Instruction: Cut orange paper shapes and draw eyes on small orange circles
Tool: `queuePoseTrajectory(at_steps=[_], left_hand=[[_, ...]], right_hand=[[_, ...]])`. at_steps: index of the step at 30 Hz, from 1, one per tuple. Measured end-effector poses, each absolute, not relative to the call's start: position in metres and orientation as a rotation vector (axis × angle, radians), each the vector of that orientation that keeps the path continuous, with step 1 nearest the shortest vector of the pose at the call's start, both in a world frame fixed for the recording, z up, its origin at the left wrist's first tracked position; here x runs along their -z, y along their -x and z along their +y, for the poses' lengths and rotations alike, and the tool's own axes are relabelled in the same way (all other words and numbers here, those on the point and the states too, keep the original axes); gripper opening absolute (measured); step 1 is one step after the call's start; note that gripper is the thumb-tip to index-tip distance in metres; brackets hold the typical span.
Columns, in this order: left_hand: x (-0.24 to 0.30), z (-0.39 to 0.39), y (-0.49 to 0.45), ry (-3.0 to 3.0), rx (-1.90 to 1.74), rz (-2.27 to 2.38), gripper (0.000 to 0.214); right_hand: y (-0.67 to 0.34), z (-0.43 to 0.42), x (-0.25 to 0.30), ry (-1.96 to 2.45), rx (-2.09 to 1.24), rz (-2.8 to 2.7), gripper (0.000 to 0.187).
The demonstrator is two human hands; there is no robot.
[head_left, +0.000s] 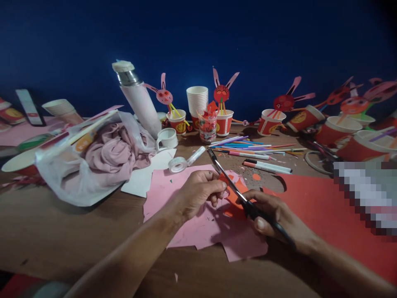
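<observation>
My left hand (201,191) is closed in a pinch on a small piece of orange paper (222,179) above the table. Black-handled scissors (232,182) are gripped in my right hand (277,211), blades pointing away and crossing close to the left fingertips. The blades look nearly together. Beneath both hands lies a jagged-edged sheet of pink paper (192,231), with more orange paper (236,209) on top of it, partly covered by the scissors. To the right, a large red sheet (313,219) spreads under my right forearm.
A tape roll (178,164), markers (268,166) and several coloured sticks (238,142) lie behind my hands. Paper cups with rabbit-faced figures (221,93) line the back. On the left are a plastic bag with pink cloth (108,153), a flask (139,103) and a white mug (167,138).
</observation>
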State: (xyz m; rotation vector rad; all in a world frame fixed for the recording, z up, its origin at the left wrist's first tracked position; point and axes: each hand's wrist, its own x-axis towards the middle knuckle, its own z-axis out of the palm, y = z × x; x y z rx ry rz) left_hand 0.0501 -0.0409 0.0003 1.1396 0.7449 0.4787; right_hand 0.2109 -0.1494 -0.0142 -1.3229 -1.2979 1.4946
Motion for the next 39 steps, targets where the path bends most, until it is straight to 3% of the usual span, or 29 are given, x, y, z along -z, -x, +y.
queuePoseTrajectory(at_steps=[39], left_hand=[[0.009, -0.047, -0.054, -1.031, -0.569, 0.688, 0.014]], right_hand=[[-0.209, -0.15, 0.014, 1.317, -1.424, -1.259, 0.056]])
